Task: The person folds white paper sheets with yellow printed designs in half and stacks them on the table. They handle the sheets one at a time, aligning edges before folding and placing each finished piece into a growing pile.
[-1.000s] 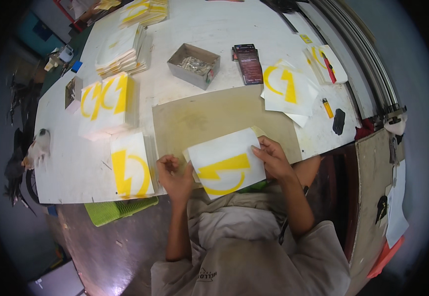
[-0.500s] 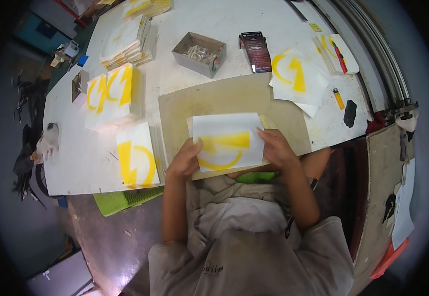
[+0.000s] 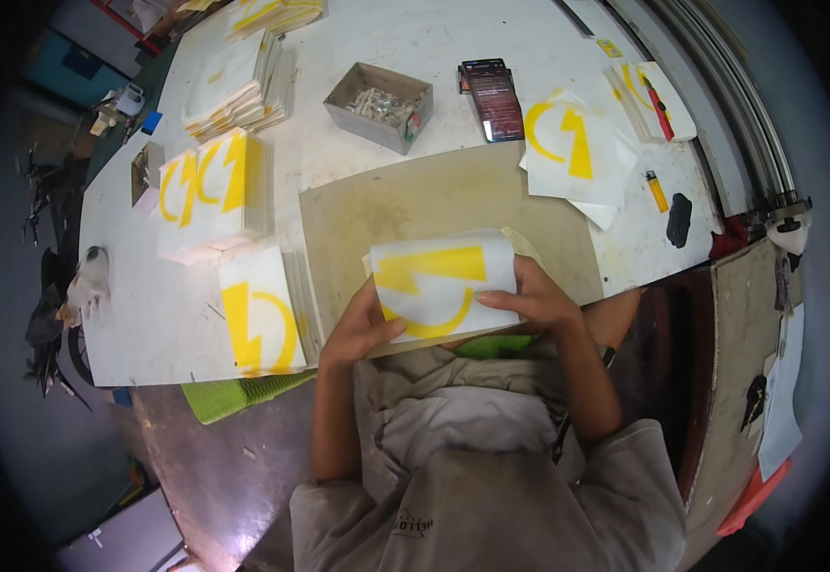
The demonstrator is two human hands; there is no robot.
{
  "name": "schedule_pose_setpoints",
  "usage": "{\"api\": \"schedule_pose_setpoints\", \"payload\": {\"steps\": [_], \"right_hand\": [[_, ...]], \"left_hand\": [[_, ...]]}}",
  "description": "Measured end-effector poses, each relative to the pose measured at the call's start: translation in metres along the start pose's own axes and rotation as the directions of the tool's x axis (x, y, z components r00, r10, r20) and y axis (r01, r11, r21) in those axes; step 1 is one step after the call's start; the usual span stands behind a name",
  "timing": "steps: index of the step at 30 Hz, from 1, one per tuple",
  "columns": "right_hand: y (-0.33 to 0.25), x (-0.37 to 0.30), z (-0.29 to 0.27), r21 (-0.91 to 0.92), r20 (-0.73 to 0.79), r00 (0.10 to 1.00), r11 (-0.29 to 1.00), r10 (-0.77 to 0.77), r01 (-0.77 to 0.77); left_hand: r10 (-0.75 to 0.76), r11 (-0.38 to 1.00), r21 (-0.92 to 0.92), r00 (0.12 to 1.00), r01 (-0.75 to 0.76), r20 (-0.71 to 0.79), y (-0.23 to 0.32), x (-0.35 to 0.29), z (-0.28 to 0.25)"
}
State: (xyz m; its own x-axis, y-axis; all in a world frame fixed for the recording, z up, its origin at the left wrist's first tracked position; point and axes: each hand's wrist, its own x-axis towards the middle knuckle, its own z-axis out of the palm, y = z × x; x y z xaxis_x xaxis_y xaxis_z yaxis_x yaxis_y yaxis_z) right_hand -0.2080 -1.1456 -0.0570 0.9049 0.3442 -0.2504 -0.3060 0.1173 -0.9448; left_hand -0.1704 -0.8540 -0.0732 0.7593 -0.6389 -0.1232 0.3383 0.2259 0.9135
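Observation:
Between my hands is a white sheet (image 3: 434, 294) with a yellow angular and curved print, its far edge curling up. My left hand (image 3: 361, 326) grips its left end, thumb on the printed side. At the right end my right hand (image 3: 534, 294) holds it too, the thumb lying across the top surface and the fingers mostly hidden behind. A cream edge of another layer peeks out beneath the sheet. Below it lies a tan board (image 3: 377, 202) at the table's near edge. Just left of the board rests a pile of similar printed sheets (image 3: 262, 310).
Stacked printed sheets (image 3: 213, 195) and a taller paper stack (image 3: 234, 86) stand at left. Farther back are a grey box of small pieces (image 3: 377, 110) and a phone (image 3: 493, 100). Loose sheets (image 3: 567, 157), a yellow lighter (image 3: 657, 192) and a red cutter (image 3: 660, 110) lie right.
Both hands have shifted their hold lower on the sheet, the right thumb now reaching over the print. The sheet has bent, its far edge curling.

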Motion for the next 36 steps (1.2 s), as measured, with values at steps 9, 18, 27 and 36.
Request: {"api": "schedule_pose_setpoints", "payload": {"steps": [9, 18, 27, 36], "right_hand": [[0.0, 0.019, 0.004, 0.159, -0.12, 0.985, 0.977, -0.121, 0.139], [0.021, -0.002, 0.002, -0.362, -0.169, 0.955, 0.916, -0.245, 0.171], [0.017, 0.03, 0.01, -0.241, -0.377, 0.911, 0.967, -0.167, 0.078], [0.001, 0.001, 0.028, -0.614, -0.508, 0.742, 0.788, -0.438, 0.044]], "left_hand": [[-0.097, 0.992, 0.061, 0.98, 0.109, -0.174, 0.001, 0.027, -0.003], [-0.03, 0.995, 0.088, 0.979, 0.048, -0.204, 0.004, 0.027, 0.002], [0.431, 0.797, 0.604, 0.714, -0.014, -0.552, -0.012, 0.027, 0.036], [0.553, 0.009, 0.993, 0.828, -0.12, 0.094, -0.042, 0.014, 0.058]]}}
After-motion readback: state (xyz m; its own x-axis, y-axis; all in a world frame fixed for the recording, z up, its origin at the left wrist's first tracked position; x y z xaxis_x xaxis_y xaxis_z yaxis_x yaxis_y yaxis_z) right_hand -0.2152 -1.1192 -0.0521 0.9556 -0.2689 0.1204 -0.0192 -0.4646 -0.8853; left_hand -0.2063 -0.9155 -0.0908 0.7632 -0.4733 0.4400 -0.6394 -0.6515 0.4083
